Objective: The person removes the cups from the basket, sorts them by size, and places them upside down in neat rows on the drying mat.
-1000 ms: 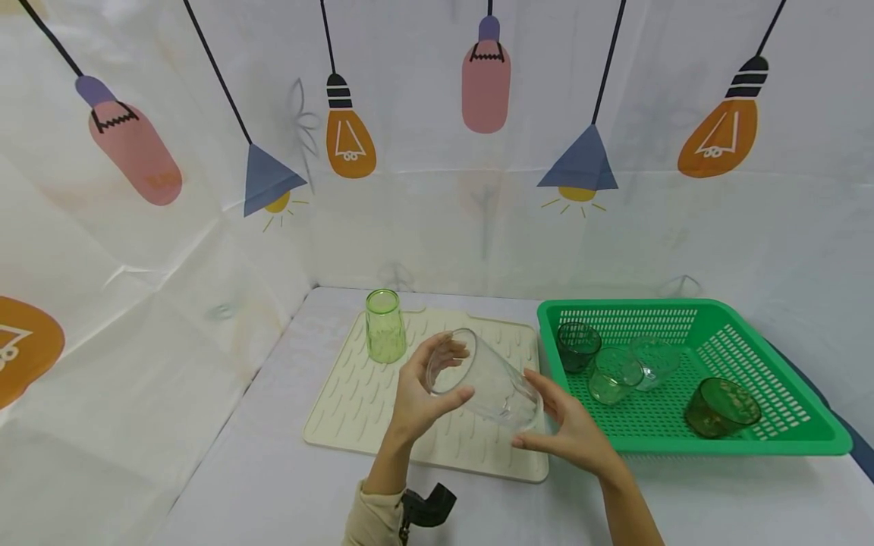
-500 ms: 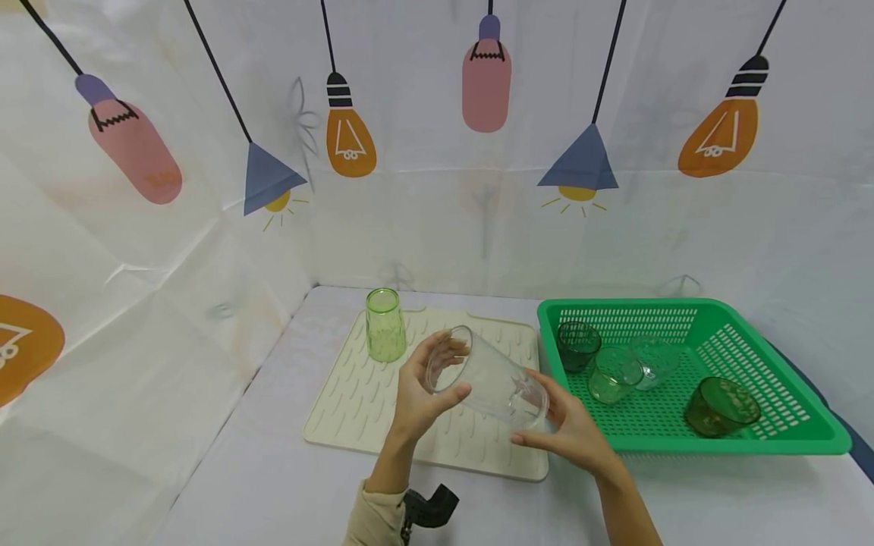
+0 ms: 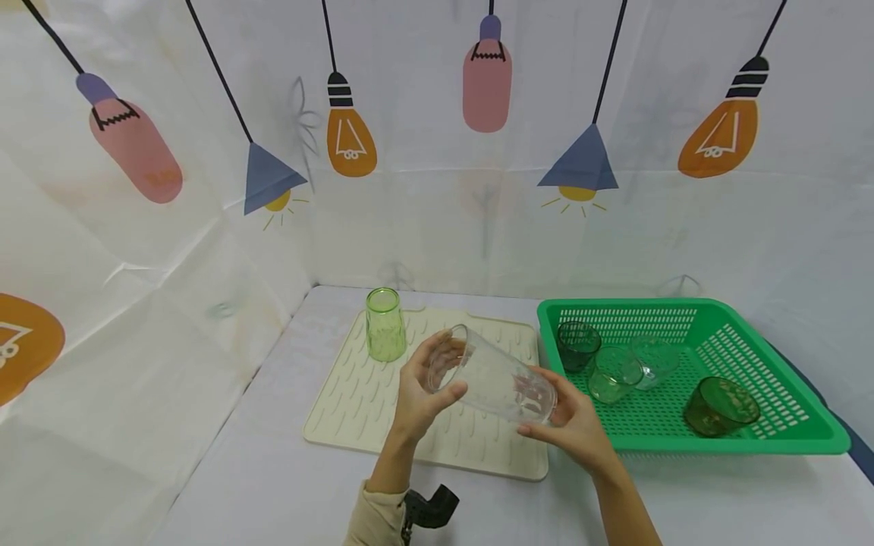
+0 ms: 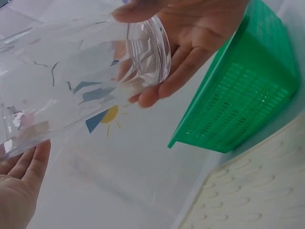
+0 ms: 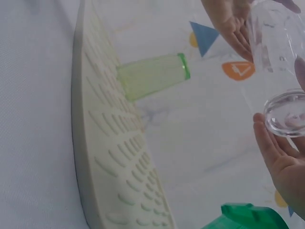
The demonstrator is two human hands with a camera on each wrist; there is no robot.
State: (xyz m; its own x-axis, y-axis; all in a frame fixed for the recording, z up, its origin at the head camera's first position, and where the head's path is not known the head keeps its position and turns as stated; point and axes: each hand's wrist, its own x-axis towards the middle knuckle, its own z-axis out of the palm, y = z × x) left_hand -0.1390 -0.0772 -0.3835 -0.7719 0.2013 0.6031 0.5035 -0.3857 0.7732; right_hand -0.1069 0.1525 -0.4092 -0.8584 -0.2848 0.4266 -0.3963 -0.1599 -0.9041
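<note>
A tall clear drinking glass (image 3: 501, 377) is held in the air above the cream drying mat (image 3: 355, 409), tilted with its rim up to the left. My left hand (image 3: 419, 387) grips it near the rim, fingers behind and thumb in front. At the thick base, my right hand (image 3: 573, 425) holds it between thumb and fingers. In the left wrist view the base of the glass (image 4: 147, 52) lies in the right hand (image 4: 190, 38). In the right wrist view the glass (image 5: 281, 47) is partly cut off at the edge.
A light green glass (image 3: 385, 326) stands at the mat's back left. On the right, a green plastic basket (image 3: 690, 446) holds several glasses, among them a dark one (image 3: 578, 347) and an amber-green one (image 3: 721, 408). A white patterned sheet (image 3: 437, 220) hangs behind the table.
The clear glass's base has shifted slightly right and my right hand with it. The glass has turned a little between the hands. My left hand has barely moved.
</note>
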